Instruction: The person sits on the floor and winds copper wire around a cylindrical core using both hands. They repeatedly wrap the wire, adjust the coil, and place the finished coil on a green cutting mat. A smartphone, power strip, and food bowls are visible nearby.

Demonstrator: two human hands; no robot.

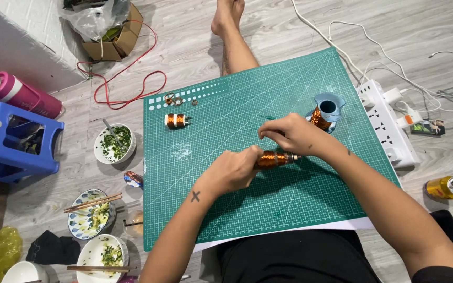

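My left hand grips one end of a small coil of copper wire held level just above a green cutting mat. My right hand hovers over the coil's other end with its fingers pinched together; any thin wire between them is too fine to make out. A blue spool of copper wire stands on the mat just right of my right hand. A second wound copper coil lies at the mat's upper left, beside a few small metal rings.
A white power strip with plugs and cables lies along the mat's right edge, a yellow can beyond it. Bowls with chopsticks, a blue stool, a pink bottle, a red cable and a cardboard box crowd the left.
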